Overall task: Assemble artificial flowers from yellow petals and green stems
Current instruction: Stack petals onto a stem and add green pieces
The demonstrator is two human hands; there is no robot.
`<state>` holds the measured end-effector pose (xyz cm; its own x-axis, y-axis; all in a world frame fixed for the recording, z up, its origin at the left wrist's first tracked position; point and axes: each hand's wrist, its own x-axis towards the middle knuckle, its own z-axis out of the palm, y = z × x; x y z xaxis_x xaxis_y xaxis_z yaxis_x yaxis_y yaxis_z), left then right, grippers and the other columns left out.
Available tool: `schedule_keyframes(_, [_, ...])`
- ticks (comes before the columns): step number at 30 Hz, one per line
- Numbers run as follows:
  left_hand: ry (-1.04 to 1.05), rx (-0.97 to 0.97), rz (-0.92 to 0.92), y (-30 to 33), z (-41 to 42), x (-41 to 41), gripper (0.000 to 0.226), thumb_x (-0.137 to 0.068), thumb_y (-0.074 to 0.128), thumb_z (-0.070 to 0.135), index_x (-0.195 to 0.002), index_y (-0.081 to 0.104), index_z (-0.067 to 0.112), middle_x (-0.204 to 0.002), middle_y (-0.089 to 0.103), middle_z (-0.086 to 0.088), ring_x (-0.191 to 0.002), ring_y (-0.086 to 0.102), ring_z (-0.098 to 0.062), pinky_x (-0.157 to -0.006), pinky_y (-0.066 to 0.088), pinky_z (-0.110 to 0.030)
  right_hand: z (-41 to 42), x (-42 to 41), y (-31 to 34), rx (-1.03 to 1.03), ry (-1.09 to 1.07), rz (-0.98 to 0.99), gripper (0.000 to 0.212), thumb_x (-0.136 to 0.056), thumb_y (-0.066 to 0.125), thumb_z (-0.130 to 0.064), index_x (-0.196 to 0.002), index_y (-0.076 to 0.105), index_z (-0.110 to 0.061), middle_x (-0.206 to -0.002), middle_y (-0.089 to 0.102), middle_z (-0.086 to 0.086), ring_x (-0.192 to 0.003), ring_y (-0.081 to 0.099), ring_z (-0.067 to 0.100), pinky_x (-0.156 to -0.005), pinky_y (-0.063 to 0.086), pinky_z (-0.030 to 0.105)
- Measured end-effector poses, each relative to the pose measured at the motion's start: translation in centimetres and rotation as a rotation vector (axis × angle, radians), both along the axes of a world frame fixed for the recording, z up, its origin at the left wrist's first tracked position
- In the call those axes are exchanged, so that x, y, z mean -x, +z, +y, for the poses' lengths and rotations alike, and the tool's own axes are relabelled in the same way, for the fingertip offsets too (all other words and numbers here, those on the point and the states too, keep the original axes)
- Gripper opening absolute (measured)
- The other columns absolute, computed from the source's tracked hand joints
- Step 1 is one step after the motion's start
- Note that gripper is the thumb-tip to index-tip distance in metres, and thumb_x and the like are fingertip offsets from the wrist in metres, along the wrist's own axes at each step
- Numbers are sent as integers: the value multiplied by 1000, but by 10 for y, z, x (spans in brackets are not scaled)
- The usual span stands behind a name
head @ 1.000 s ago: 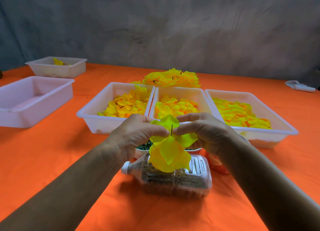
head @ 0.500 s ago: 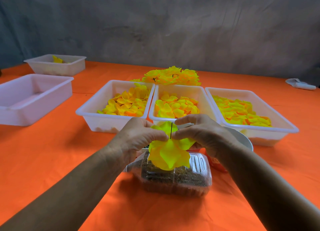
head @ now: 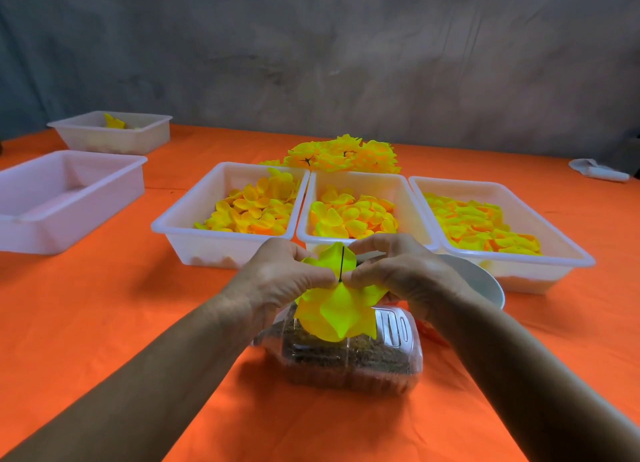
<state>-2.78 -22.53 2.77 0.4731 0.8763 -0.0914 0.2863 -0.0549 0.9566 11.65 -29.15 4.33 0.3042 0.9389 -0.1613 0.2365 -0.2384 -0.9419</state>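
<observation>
A yellow petal layer [head: 337, 314] sits threaded on a thin dark stem [head: 342, 264] that pokes up between my hands. My left hand [head: 280, 278] pinches the petals from the left and my right hand [head: 398, 274] pinches them from the right, fingertips meeting at the stem's base. Both hands hover over a clear plastic bottle [head: 349, 354] lying on its side with brown fill. Three white trays hold loose yellow petals: left [head: 180, 224], middle [head: 360, 177], right [head: 568, 253]. A pile of finished yellow flowers [head: 341, 155] lies behind them.
An orange cloth [head: 104, 323] covers the table. Two more white trays stand at the left, near [head: 69, 198] and far [head: 110, 137]. A white bowl [head: 478, 281] sits behind my right hand. A white object [head: 597, 170] lies at the far right.
The view has tilted slightly and my hands have shifted a little. The petals have been pushed further down the stem, so more stem shows above them.
</observation>
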Motion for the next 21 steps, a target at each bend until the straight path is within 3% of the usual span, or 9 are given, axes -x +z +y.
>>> schedule_keyframes(2, [-21,-6,11,-2,-1,-1,24,-66,75,2,-88,70,-7,-106,69,-16,-94,65,-26,-87,51,-44,0,1,-2,-17,9,-25,46,-71,75,3,-113,60,-9,-79,61,7,-65,60,17,-42,44,14])
schedule_keyframes(5, [-32,-14,8,-5,-2,0,10,-68,75,1,-77,72,-1,-94,67,1,-76,60,-9,-63,49,-21,0,2,-5,-11,16,-48,47,-72,75,3,-116,60,-7,-86,64,12,-69,63,21,-49,50,19])
schedule_keyframes(7, [-35,-8,-2,-6,-1,-1,9,-69,76,4,-77,71,1,-93,64,10,-76,58,-3,-55,45,-14,0,1,-6,-5,15,-63,46,-72,76,1,-115,61,-8,-86,65,11,-70,64,21,-50,49,21])
schedule_keyframes(12, [-39,-1,-6,-10,7,1,14,-68,79,6,-78,72,0,-93,61,15,-77,56,2,-47,41,-4,-1,-3,-11,-25,14,-63,33,-72,76,-3,-102,66,-14,-66,63,-1,-47,58,4,-39,38,13])
schedule_keyframes(16, [-72,35,-5,-14,12,4,15,-64,82,8,-75,73,1,-84,68,6,-62,61,3,-48,41,-3,-1,-5,-15,-30,3,-64,27,-71,78,-7,-91,66,-21,-65,62,-6,-55,59,5,-41,40,15])
schedule_keyframes(19, [-60,37,3,-18,13,9,43,-61,84,17,-90,70,-10,-86,69,-16,-70,62,-12,-66,45,-17,-2,-8,-15,-1,-7,-12,31,-69,79,-6,-98,69,-14,-67,65,-1,-64,63,14,-60,48,26])
schedule_keyframes(21, [-54,56,-13,-20,15,11,50,-64,83,17,-96,64,-16,-78,64,-15,-68,58,-14,-63,43,-18,-3,-11,-14,10,-3,13,32,-71,77,-2,-101,69,-12,-68,67,1,-66,65,17,-65,51,31])
